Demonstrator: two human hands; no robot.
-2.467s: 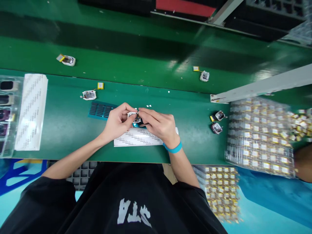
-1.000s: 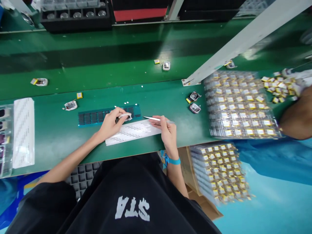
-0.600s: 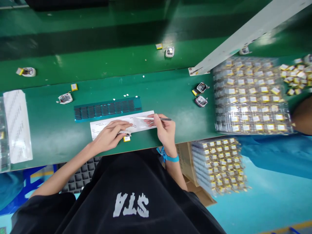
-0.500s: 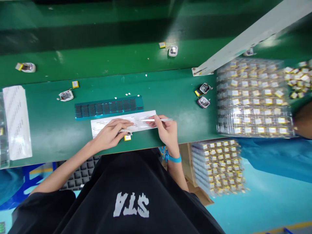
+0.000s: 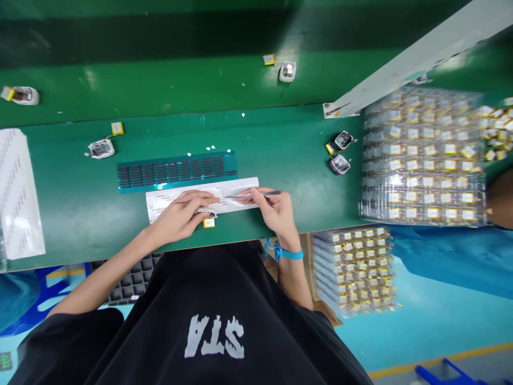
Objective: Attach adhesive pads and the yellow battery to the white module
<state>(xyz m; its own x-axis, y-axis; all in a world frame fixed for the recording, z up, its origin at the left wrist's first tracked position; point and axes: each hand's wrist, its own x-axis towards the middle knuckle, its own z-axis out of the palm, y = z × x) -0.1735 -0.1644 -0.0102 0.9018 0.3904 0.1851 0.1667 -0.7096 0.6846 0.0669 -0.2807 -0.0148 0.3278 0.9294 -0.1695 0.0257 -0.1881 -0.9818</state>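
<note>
My left hand lies on the white printed strip near the table's front edge and holds a small watch-like module against the table; its yellow battery sticks out beside my fingers. My right hand pinches metal tweezers, whose tips point left onto the white strip, close to my left fingertips. A teal sheet of small dark pads lies just behind the strip.
Loose modules with yellow batteries lie at the left, on the far belt and at the right. Clear trays of batteries fill the right side. A white sheet stack sits far left. Another person's arm shows at the right edge.
My left hand brought the module from the teal sheet down to the white strip near the table edge. My right hand moved the tweezers' tips left onto the strip.
</note>
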